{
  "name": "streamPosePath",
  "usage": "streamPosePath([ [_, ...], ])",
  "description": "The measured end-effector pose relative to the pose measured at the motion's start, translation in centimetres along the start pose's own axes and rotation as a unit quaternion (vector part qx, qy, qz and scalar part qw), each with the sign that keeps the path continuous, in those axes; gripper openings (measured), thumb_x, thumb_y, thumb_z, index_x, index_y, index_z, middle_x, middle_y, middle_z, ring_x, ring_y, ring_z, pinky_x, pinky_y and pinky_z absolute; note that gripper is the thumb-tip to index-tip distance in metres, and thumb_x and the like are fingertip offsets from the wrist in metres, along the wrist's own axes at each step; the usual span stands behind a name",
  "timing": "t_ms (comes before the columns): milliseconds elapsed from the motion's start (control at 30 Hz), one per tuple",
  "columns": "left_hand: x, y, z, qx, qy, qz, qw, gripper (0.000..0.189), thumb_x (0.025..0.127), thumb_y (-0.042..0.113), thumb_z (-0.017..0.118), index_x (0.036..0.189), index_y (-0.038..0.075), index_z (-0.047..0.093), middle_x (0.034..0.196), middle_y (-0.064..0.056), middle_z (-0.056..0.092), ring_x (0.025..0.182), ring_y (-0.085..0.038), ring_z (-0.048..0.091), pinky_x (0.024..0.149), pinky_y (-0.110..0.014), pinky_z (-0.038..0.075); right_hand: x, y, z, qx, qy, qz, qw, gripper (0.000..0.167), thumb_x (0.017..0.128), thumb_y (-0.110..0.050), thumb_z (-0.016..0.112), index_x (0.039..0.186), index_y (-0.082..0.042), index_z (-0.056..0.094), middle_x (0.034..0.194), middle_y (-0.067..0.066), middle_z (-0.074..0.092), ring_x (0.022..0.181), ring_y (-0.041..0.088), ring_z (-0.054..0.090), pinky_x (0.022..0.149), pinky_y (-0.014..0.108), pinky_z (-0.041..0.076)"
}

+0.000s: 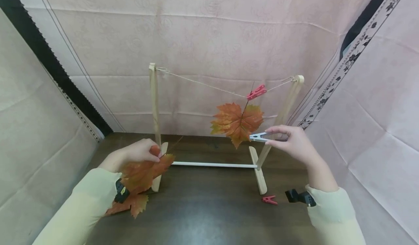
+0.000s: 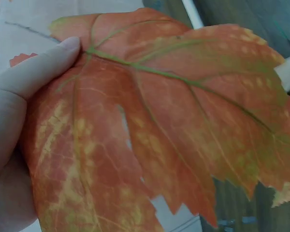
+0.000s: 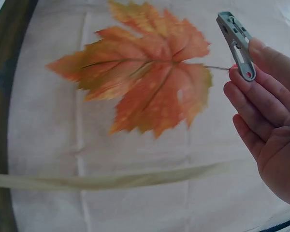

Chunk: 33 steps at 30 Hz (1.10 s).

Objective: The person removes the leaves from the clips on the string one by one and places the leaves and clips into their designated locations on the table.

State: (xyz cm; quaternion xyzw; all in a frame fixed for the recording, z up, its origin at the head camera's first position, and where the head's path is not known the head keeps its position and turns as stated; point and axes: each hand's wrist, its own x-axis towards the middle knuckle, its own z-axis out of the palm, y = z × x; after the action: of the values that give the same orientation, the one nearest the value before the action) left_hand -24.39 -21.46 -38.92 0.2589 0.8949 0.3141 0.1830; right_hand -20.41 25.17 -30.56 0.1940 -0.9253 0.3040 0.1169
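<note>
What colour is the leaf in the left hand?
The leaf is orange-red with yellow patches, clearest in the left wrist view.

Green-veined orange leaf [image 2: 169,121] in the left hand [image 1: 139,152], pale blue-grey clothespin [image 1: 258,137] in the right hand [image 1: 292,143], brown table [image 1: 203,205] beneath both

Curtained tabletop booth, wider building undetermined. Pale hangings are enclosing the work area on three sides: back cloth [image 1: 203,37], faintly patterned, showing fold creases; left cloth [image 1: 36,136]; right cloth [image 1: 370,136] — this one carrying a dark floral border [image 1: 354,57]. A black strip [image 1: 49,57] is running down the left corner. A dark, wood-grained table [image 1: 203,216] is forming the base, reflecting light. Black wrist devices [image 1: 122,191] are sitting at both sleeves — indicating a recording set-up.
</note>
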Motion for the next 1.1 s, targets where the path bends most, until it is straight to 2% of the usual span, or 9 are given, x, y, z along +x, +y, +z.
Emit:
streamPosePath([
  [67,-0.3,-0.5,0.3,-0.005,-0.014,0.015,0.9998,0.004,0.081,0.009,0.069,0.084,0.007,0.067,0.073,0.002,0.064,0.067,-0.01,0.055,0.067,-0.025,0.048,-0.5,0.7,0.4,-0.001,0.001,0.006,1.0,0.027,0.076,-0.019,0.078,0.101,-0.011,0.071,0.097,0.008,0.072,0.08,-0.006,0.054,0.068,0.018,0.042],
  [200,-0.9,-1.1,1.1,-0.024,-0.043,0.027,0.9984,0.006,0.078,0.007,0.071,0.082,0.004,0.067,0.072,0.001,0.063,0.066,-0.009,0.054,0.063,-0.023,0.047,-1.3,1.8,1.2,-0.007,0.004,0.011,0.9999,0.028,0.075,-0.02,0.078,0.101,-0.011,0.071,0.101,0.007,0.071,0.092,-0.006,0.055,0.082,0.015,0.041],
  [467,-1.3,-2.6,2.9,-0.034,-0.062,-0.001,0.9975,0.005,0.078,0.006,0.07,0.079,0.004,0.066,0.07,0.001,0.06,0.066,-0.011,0.053,0.062,-0.025,0.047,-3.0,3.4,2.4,0.001,-0.008,0.046,0.9989,0.03,0.075,-0.02,0.078,0.102,-0.01,0.07,0.102,0.008,0.071,0.096,0.009,0.06,0.086,0.032,0.045],
  [667,-1.3,-3.2,3.9,-0.026,-0.076,-0.017,0.9966,0.004,0.078,0.005,0.069,0.08,0.003,0.066,0.07,0.002,0.059,0.066,-0.01,0.05,0.062,-0.025,0.044,-3.9,4.5,3.2,0.006,-0.009,0.051,0.9986,0.03,0.074,-0.018,0.079,0.101,-0.009,0.07,0.099,0.007,0.071,0.092,0.008,0.061,0.081,0.024,0.046],
  [800,-1.5,-3.6,4.6,-0.028,-0.094,-0.037,0.9945,0.004,0.077,0.002,0.068,0.077,0.004,0.065,0.068,0.002,0.056,0.064,-0.011,0.048,0.059,-0.025,0.042,-4.8,5.4,3.8,-0.002,-0.014,0.069,0.9975,0.03,0.075,-0.02,0.078,0.102,-0.01,0.07,0.101,0.006,0.071,0.095,0.003,0.059,0.083,0.029,0.046],
  [1000,-1.9,-3.8,5.8,-0.041,-0.109,-0.093,0.9889,0.012,0.073,-0.004,0.069,0.074,0.006,0.062,0.065,0.001,0.052,0.063,-0.014,0.047,0.056,-0.028,0.039,-6.0,6.6,4.5,0.007,-0.019,0.092,0.9955,0.029,0.076,-0.019,0.077,0.102,-0.008,0.069,0.104,0.01,0.07,0.102,0.022,0.06,0.089,0.047,0.045],
  [1100,-2.0,-3.9,6.4,-0.031,-0.118,-0.118,0.9856,0.014,0.072,-0.006,0.07,0.075,0.006,0.063,0.067,0.0,0.055,0.064,-0.015,0.049,0.058,-0.028,0.04,-6.7,7.1,4.9,0.012,-0.021,0.099,0.9948,0.029,0.076,-0.019,0.077,0.102,-0.008,0.069,0.104,0.01,0.07,0.102,0.025,0.06,0.089,0.05,0.045],
])
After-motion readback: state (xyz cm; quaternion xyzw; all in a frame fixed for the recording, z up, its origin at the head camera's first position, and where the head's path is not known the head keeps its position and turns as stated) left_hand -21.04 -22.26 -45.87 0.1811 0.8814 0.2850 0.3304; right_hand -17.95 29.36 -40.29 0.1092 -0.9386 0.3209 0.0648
